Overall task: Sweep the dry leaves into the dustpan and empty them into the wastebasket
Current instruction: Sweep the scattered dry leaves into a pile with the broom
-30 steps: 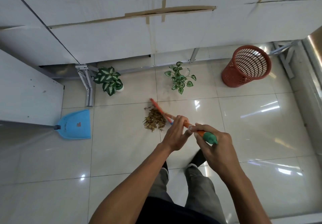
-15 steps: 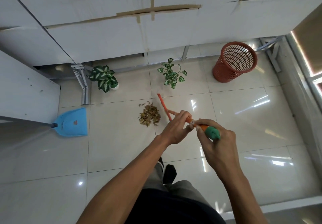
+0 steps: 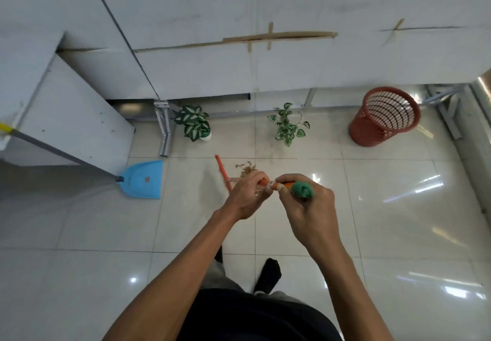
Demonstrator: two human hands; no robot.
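Observation:
Both hands hold an orange broom with a green end cap (image 3: 302, 190). My left hand (image 3: 245, 194) grips the handle lower down and my right hand (image 3: 305, 208) grips it just below the cap. The broom's orange head (image 3: 221, 169) rests on the tiles left of a small pile of dry leaves (image 3: 245, 169), which my left hand partly hides. A blue dustpan (image 3: 142, 180) with a long grey handle lies on the floor to the left. The red mesh wastebasket (image 3: 384, 117) stands at the back right.
Two small potted plants (image 3: 195, 125) (image 3: 288, 127) stand by the white wall panels at the back. A metal bracket leg (image 3: 164, 130) stands beside the left plant. A white cabinet (image 3: 66, 117) sits at the left. My feet (image 3: 268, 274) are on glossy tiles.
The broom head has swung from the right side of the leaf pile to its left. The camera view has tilted up and shifted, so my hands now cover part of the pile.

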